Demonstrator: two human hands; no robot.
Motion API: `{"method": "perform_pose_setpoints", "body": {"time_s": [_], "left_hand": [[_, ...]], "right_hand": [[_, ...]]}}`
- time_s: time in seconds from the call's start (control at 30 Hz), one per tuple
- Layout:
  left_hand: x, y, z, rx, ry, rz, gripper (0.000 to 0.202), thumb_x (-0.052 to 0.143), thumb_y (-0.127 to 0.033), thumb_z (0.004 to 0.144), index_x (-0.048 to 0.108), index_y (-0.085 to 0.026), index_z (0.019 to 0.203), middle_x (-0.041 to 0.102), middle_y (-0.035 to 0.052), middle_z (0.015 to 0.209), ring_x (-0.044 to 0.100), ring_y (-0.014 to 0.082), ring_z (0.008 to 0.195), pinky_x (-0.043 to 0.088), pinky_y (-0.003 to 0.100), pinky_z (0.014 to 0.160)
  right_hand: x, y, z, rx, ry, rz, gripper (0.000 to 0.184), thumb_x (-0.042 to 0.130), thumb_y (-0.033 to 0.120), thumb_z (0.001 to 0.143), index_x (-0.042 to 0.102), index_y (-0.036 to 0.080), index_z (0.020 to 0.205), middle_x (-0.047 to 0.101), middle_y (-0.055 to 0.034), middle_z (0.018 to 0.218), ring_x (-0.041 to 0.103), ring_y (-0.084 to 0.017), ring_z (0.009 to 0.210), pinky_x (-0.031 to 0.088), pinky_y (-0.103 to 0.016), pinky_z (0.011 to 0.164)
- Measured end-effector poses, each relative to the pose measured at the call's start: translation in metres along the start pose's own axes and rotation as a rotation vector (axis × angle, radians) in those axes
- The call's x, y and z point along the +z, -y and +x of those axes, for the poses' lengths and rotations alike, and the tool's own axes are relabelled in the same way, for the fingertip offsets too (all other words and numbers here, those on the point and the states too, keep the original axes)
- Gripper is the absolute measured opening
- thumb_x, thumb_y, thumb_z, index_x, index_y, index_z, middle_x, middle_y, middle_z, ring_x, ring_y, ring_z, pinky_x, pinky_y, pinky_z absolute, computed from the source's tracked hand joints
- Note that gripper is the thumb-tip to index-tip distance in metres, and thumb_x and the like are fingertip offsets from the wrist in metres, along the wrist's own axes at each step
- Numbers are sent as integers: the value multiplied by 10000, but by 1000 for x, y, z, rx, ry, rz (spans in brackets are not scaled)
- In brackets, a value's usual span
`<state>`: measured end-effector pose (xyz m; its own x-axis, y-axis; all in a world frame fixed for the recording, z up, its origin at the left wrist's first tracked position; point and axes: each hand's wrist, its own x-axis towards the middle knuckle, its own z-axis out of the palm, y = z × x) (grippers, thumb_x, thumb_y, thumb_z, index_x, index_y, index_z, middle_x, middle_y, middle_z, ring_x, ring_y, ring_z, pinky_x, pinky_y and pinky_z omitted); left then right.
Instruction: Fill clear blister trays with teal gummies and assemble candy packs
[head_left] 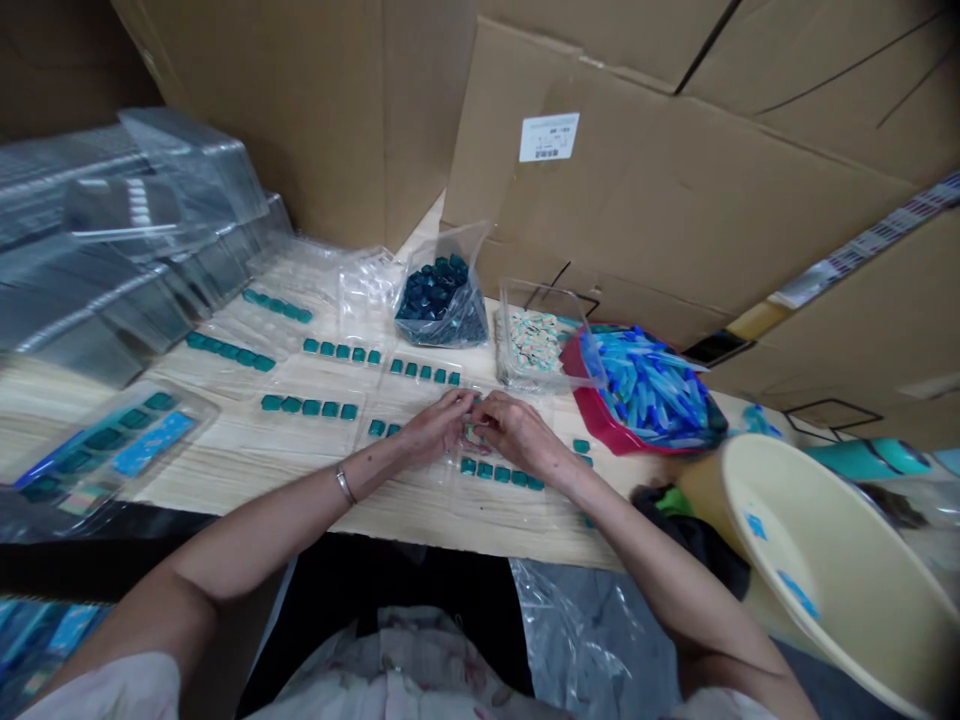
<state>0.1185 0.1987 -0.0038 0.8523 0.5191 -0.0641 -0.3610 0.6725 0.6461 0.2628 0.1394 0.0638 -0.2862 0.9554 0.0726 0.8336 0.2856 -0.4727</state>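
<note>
My left hand [437,424] and my right hand [516,432] meet above the middle of the table, fingertips pinched close together. Between them is something small that the fingers mostly hide; I cannot make out what it is. Just below my right hand lies a row of teal gem-like pieces [501,473] in a clear plastic tray. Another such row [385,428] is partly covered by my left hand. Further rows of teal pieces [309,407] sit in clear trays to the left. Beyond my hands stands a clear box of small pale and teal pieces [534,340].
An open bag of dark teal pieces [435,290] stands at the back. To the right are a red tray [600,405] of blue slivers and a large cream tub [855,560]. Stacked clear packaging [135,220] and a filled tray [202,400] occupy the left. Cardboard [637,190] walls the back.
</note>
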Motion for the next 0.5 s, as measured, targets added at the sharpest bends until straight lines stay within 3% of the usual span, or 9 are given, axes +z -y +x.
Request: {"method": "perform_pose_setpoints", "body": {"time_s": [0.2,0.3,0.4,0.47,0.5], "left_hand": [[6,-5,-2,-7,-47,-19,242,519,-330,844,526,-169,1025,586,64,981,609,139,774,520,265,618],[10,-8,-2,-33,-74,3,248,523,-325,841,514,-178,1041,585,81,1037,616,154,786,534,300,634],[10,-9,-2,-85,-93,23,263,503,-341,850,491,-193,1067,555,110,1143,618,220,898,533,417,723],[8,-9,-1,-102,-116,38,269,496,-348,852,480,-201,1078,539,122,1179,602,258,964,517,469,762],[8,-8,0,-107,-126,45,269,496,-346,852,476,-204,1080,535,125,1186,595,270,984,512,480,771]], "right_hand": [[10,9,-9,53,-9,-120,62,564,181,815,620,185,789,600,-61,880,564,-146,758,397,-229,637],[4,5,-7,39,-11,-152,91,554,210,829,632,182,792,614,-59,854,572,-141,738,392,-221,611],[-25,-25,7,66,-126,-169,139,528,223,850,647,163,811,631,-58,812,578,-141,746,398,-220,650],[-49,-60,22,149,-224,-241,142,515,173,841,655,151,829,650,-72,847,580,-153,800,395,-225,691],[-59,-80,32,199,-207,-282,138,525,153,820,662,151,827,658,-71,859,581,-159,812,391,-226,692]]}}
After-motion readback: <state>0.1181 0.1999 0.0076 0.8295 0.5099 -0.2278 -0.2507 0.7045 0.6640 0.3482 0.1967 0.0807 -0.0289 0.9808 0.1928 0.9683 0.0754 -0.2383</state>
